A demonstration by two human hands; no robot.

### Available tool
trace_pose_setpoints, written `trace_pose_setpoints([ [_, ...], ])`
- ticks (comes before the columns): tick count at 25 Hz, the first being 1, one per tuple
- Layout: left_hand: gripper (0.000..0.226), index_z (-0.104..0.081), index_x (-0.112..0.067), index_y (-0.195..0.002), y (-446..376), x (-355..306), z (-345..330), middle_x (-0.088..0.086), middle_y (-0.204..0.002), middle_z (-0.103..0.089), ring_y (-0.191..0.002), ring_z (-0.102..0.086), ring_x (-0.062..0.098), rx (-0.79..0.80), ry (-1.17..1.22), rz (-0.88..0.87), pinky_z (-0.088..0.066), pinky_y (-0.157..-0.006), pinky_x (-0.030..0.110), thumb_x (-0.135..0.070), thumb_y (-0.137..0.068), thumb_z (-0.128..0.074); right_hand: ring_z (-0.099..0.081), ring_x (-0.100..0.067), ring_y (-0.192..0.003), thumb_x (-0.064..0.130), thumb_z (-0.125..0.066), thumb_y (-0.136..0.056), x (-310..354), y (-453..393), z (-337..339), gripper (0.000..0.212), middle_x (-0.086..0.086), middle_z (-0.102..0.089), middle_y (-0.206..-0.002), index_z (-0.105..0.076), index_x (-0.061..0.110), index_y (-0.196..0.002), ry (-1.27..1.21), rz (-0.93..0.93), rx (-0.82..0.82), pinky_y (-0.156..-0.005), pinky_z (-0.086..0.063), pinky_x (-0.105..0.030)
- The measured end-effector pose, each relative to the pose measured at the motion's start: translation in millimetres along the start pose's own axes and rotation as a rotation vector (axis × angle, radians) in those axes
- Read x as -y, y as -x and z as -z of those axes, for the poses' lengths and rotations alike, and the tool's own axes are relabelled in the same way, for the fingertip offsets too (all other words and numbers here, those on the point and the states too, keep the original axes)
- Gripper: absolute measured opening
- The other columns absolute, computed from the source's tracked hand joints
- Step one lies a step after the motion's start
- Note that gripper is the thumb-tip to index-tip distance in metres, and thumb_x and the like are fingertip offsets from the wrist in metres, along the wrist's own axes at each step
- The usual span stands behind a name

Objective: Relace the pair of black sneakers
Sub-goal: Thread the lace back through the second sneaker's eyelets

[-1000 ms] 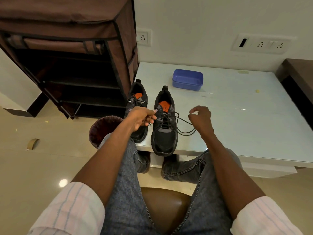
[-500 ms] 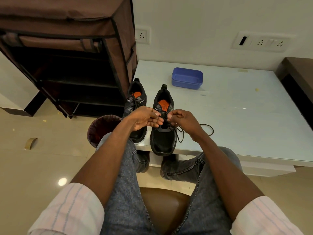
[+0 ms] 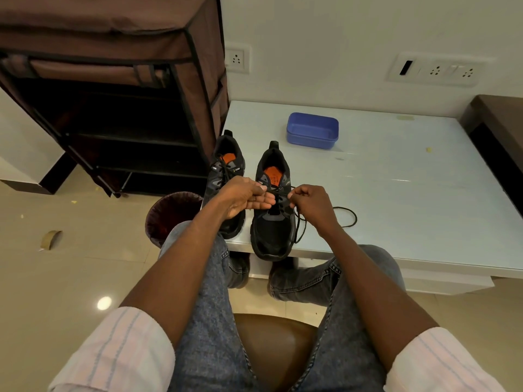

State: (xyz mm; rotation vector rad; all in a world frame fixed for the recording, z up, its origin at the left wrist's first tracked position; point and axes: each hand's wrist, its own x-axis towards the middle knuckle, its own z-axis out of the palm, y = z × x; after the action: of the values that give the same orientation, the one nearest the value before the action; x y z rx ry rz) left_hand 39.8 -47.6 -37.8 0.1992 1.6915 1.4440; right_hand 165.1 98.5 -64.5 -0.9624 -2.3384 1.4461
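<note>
Head camera puts me over a white table where the two black sneakers stand side by side near the front edge, toes toward me. My hands meet over the upper eyelets of the right-hand sneaker. The right hand is clenched on a pinch of the black lace, whose slack loops out across the table to the right. The left hand sits just beside it with fingers curled against the shoe's tongue; it looks to be pinching the other lace end, though I cannot tell for sure. I judge I am threading or snugging the top rows of this shoe, so the next move calls for feeding a tip through the next eyelet and drawing the slack in evenly. The left-hand sneaker already looks laced, partly hidden behind my left wrist. A blue tub sits well behind the shoes, a brown fabric shelf stands to the left, and a bin waits below the table edge, where a loose lace could drop.
</note>
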Motion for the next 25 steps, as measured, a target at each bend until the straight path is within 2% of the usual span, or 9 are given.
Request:
trace_pose_setpoints([
  [4, 0.015, -0.065, 0.001, -0.1, -4, 3, 0, 0.013, -0.078, -0.071, -0.059, -0.067, 0.016, -0.101, -0.112, -0.05, -0.056, -0.055, 0.023, -0.008, -0.089, -0.071, -0.056, -0.007, -0.079, 0.016, -0.067, -0.089, 0, 1, -5, 0.009, 0.005, -0.066, -0.09, -0.074, 0.012, -0.093, 0.164, 0.178, -0.074, -0.072, -0.04, -0.02],
  [8, 0.008, -0.07, -0.001, -0.086, -6, 3, -4, 0.006, -0.066, -0.064, -0.053, -0.058, 0.012, -0.073, -0.141, -0.057, -0.05, -0.051, 0.021, -0.008, -0.086, -0.075, -0.064, 0.002, -0.075, 0.018, -0.071, -0.089, 3, -1, -12, 0.016, 0.007, -0.072, -0.088, -0.076, 0.016, -0.104, 0.012, 0.173, 0.082, -0.069, -0.046, -0.012],
  [13, 0.009, -0.069, -0.003, -0.081, -13, 3, -4, 0.007, -0.066, -0.063, -0.055, -0.058, 0.013, -0.082, -0.119, -0.045, -0.049, -0.051, 0.023, -0.008, -0.086, -0.075, -0.071, -0.014, -0.079, 0.013, -0.067, -0.09, -2, -5, -21, 0.013, 0.001, -0.074, -0.083, -0.077, 0.017, -0.097, -0.126, 0.157, 0.035, -0.078, -0.057, -0.032],
  [17, 0.009, -0.07, -0.002, -0.086, -20, 1, -3, 0.007, -0.068, -0.064, -0.055, -0.059, 0.013, -0.092, -0.091, -0.042, -0.051, -0.052, 0.022, -0.009, -0.086, -0.075, -0.069, -0.015, -0.08, 0.015, -0.065, -0.091, 0, -11, -24, 0.013, 0.0, -0.074, -0.084, -0.077, 0.014, -0.095, -0.16, 0.15, 0.006, -0.077, -0.057, -0.03],
  [19, 0.011, -0.067, -0.003, -0.083, -24, 0, -4, 0.007, -0.067, -0.063, -0.054, -0.058, 0.014, -0.151, -0.067, -0.042, -0.051, -0.05, 0.022, -0.01, -0.089, -0.073, -0.066, -0.016, -0.078, 0.013, -0.063, -0.091, 3, -15, -28, 0.014, -0.002, -0.072, -0.083, -0.076, 0.01, -0.09, -0.093, 0.156, -0.075, -0.073, -0.053, -0.026],
  [21, 0.016, -0.062, -0.005, -0.077, -30, 2, -4, 0.008, -0.067, -0.06, -0.055, -0.055, 0.014, -0.256, -0.072, -0.051, -0.05, -0.051, 0.022, -0.009, -0.092, -0.068, -0.057, -0.017, -0.076, 0.01, -0.058, -0.093, 4, -19, -32, 0.016, -0.006, -0.066, -0.083, -0.07, 0.004, -0.085, 0.075, 0.218, -0.151, -0.07, -0.044, -0.018],
  [23, 0.018, -0.061, -0.007, -0.075, -37, 5, -4, 0.01, -0.069, -0.059, -0.057, -0.054, 0.015, -0.321, -0.094, -0.043, -0.05, -0.054, 0.024, -0.006, -0.092, -0.065, -0.049, -0.015, -0.078, 0.009, -0.053, -0.096, 1, -25, -38, 0.018, -0.005, -0.058, -0.083, -0.068, 0.004, -0.088, 0.216, 0.304, -0.162, -0.069, -0.037, -0.015],
  [25, 0.018, -0.063, -0.007, -0.075, -41, 7, -4, 0.012, -0.073, -0.061, -0.059, -0.056, 0.016, -0.334, -0.121, -0.028, -0.051, -0.056, 0.025, -0.001, -0.091, -0.062, -0.045, -0.016, -0.082, 0.006, -0.05, -0.096, -2, -30, -43, 0.02, -0.003, -0.054, -0.084, -0.069, 0.002, -0.092, 0.295, 0.383, -0.168, -0.069, -0.032, -0.017],
])
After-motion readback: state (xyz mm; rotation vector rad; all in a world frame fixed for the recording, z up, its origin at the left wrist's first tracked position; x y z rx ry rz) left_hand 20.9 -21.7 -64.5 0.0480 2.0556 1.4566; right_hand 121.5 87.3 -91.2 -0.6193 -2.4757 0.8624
